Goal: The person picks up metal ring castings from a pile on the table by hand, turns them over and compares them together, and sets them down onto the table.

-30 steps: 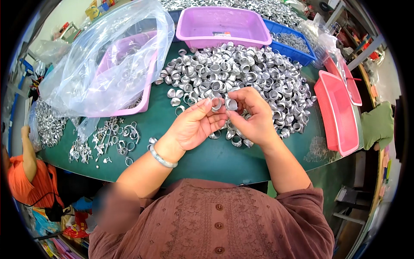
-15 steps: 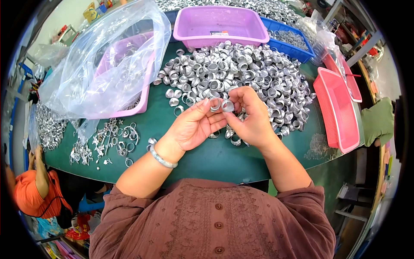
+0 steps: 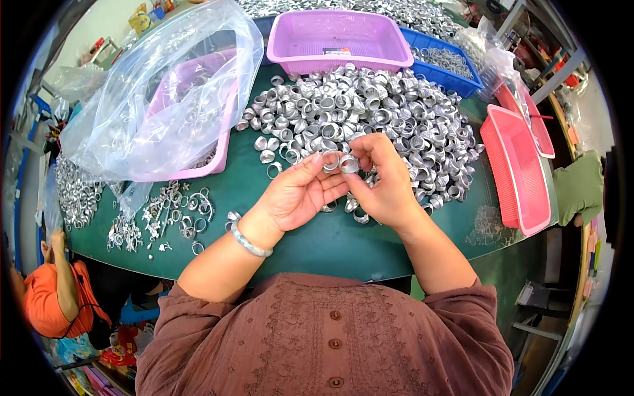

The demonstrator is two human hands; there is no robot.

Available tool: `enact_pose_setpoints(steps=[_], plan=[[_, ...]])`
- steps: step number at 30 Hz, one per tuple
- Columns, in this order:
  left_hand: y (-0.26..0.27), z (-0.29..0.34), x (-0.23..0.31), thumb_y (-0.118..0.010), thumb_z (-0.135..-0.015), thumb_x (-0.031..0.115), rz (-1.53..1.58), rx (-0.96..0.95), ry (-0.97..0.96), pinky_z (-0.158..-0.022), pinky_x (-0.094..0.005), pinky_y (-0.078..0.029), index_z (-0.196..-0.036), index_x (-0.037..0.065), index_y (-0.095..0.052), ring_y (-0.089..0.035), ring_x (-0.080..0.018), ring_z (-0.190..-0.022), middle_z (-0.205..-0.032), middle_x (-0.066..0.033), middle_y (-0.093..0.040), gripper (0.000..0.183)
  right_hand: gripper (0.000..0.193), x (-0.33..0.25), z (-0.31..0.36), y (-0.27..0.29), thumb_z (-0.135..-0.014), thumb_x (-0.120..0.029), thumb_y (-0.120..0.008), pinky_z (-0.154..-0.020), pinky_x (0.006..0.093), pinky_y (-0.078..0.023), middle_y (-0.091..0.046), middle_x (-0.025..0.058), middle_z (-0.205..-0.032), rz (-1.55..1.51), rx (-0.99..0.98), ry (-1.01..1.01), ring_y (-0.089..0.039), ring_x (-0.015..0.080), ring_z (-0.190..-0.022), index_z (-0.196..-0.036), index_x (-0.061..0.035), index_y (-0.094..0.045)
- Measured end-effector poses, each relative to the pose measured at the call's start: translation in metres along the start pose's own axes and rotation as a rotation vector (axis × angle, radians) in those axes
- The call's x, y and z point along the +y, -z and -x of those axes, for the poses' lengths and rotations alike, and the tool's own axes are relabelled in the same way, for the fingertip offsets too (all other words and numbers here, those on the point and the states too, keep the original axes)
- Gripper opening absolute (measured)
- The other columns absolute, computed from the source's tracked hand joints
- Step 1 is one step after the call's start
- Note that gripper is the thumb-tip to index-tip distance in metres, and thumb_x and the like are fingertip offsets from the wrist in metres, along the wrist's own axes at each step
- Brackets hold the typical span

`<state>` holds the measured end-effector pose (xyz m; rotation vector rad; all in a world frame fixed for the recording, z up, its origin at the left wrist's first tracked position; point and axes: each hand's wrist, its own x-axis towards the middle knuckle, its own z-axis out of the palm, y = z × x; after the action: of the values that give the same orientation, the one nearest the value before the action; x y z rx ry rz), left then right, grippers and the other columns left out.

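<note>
Over the green table [image 3: 290, 237], my left hand [image 3: 297, 195] and my right hand [image 3: 383, 181] meet at the fingertips. The left pinches a small silver metal ring [image 3: 330, 160]. Between the right hand's fingers is a second silver ring [image 3: 349, 165], touching the first. Just beyond them spreads a big pile of silver rings [image 3: 370, 119]. A pale bangle [image 3: 247, 241] circles my left wrist.
An empty purple basket [image 3: 337, 39] stands behind the pile, a blue crate [image 3: 456, 72] of rings to its right. A clear plastic bag [image 3: 158, 99] covers a pink basket at left. Pink trays [image 3: 522, 171] lie at right. Loose ring parts [image 3: 165, 211] lie left. A person in orange [image 3: 49, 297] sits lower left.
Both hands stay together at the pile's near edge, working the two rings between the fingertips. They have shifted only slightly.
</note>
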<state>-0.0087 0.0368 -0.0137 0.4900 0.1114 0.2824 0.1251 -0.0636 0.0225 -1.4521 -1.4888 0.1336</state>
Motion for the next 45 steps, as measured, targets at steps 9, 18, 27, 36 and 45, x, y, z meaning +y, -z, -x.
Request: enact_pose_setpoints(steps=[9,18,27,36,45], plan=[[-0.009,0.006,-0.001,-0.043,-0.090,0.021,0.082,0.186,0.046,-0.081,-0.0333,-0.046,-0.108,-0.001,-0.049,-0.054,-0.0215,-0.095,-0.100,-0.0124,-0.055,0.029,0.033,0.000,-0.003,0.001,-0.062,-0.009,-0.070,-0.067,0.0343,-0.045,-0.054,0.0104,-0.088,-0.002,-0.121,0.148,-0.054,0.0277,-0.081,-0.091,-0.0049,-0.055],[-0.073,0.029,0.114,-0.051,-0.086,0.012,-0.766,0.283,-0.629,-0.063,-0.0214,-0.043,-0.106,-0.001,-0.051,-0.052,-0.0108,-0.070,-0.086,-0.0078,-0.058,0.024,0.017,0.026,-0.032,0.021,-0.071,-0.009,-0.061,-0.065,0.0360,-0.043,-0.055,0.0105,-0.081,0.295,0.080,-0.017,-0.054,0.0288,-0.077,-0.086,-0.0037,-0.056],[-0.051,0.051,0.189,-0.057,-0.077,0.008,-2.575,0.711,-0.764,-0.072,-0.0369,-0.044,-0.103,0.003,-0.056,-0.055,-0.0322,-0.080,-0.088,-0.0167,-0.057,0.026,0.017,0.039,-0.066,0.009,-0.068,-0.015,-0.064,-0.074,0.0380,-0.038,-0.052,0.0085,-0.082,0.887,-0.093,0.094,-0.050,0.0254,-0.084,-0.080,-0.0050,-0.058],[-0.055,-0.025,0.068,-0.062,-0.071,0.007,-2.209,0.147,-0.763,-0.075,-0.0369,-0.043,-0.097,0.005,-0.057,-0.053,-0.0305,-0.085,-0.091,-0.0120,-0.054,0.026,0.005,0.053,-0.058,0.007,-0.064,-0.007,-0.059,-0.070,0.0392,-0.040,-0.051,0.0113,-0.079,0.702,-0.021,0.021,-0.050,0.0288,-0.081,-0.068,-0.0044,-0.057],[-0.028,-0.090,0.043,-0.067,-0.067,0.015,-2.240,0.421,-0.616,-0.076,-0.0385,-0.043,-0.093,0.003,-0.057,-0.052,-0.0309,-0.090,-0.091,-0.0135,-0.055,0.031,0.017,0.027,-0.033,0.030,-0.074,-0.002,-0.059,-0.057,0.0277,-0.044,-0.055,0.0092,-0.076,-0.094,0.019,-0.359,-0.055,0.0155,-0.069,-0.087,-0.0021,-0.048]])
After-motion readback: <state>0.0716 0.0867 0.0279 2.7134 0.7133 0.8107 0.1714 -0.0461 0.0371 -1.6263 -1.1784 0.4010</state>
